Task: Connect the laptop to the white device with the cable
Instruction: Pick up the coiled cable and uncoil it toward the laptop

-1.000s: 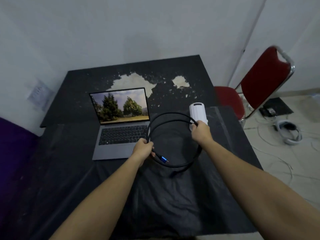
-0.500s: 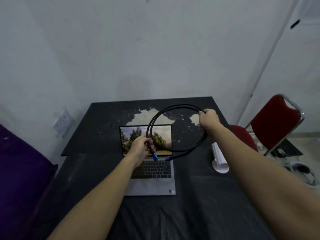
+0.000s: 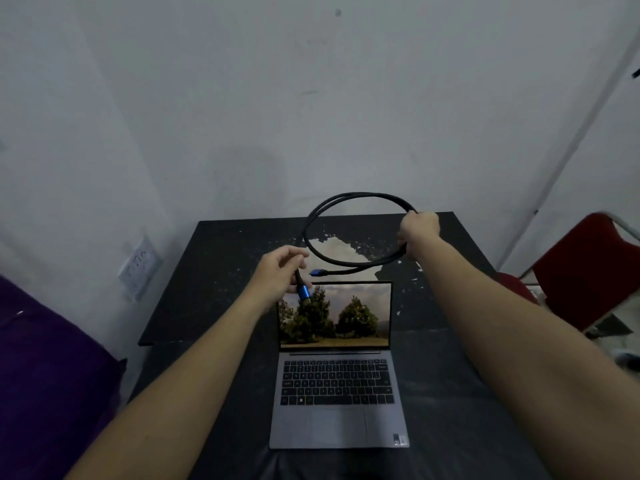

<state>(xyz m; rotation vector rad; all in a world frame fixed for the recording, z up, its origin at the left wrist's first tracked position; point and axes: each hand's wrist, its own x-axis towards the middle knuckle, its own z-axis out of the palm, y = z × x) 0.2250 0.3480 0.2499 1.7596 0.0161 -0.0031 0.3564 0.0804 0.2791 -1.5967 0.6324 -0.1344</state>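
Nearest on the dark table (image 3: 207, 271) sits the open grey laptop (image 3: 337, 393), its lit screen showing trees. No container appears anywhere in view, and the white device cannot be seen. Just beyond the top left corner of the screen, the left hand (image 3: 277, 273) is lifted above the table, fingers curled around one end of the black cable (image 3: 353, 266), with a blue plug (image 3: 303, 292) pointing down below the fist. A second blue plug (image 3: 315, 272) hangs free just to its right. Farther and to the right, the right hand (image 3: 419, 230) is closed around the doubled cable loop, which arches up in front of the pale wall (image 3: 311, 98). A red chair (image 3: 585, 268) stands at the far right.
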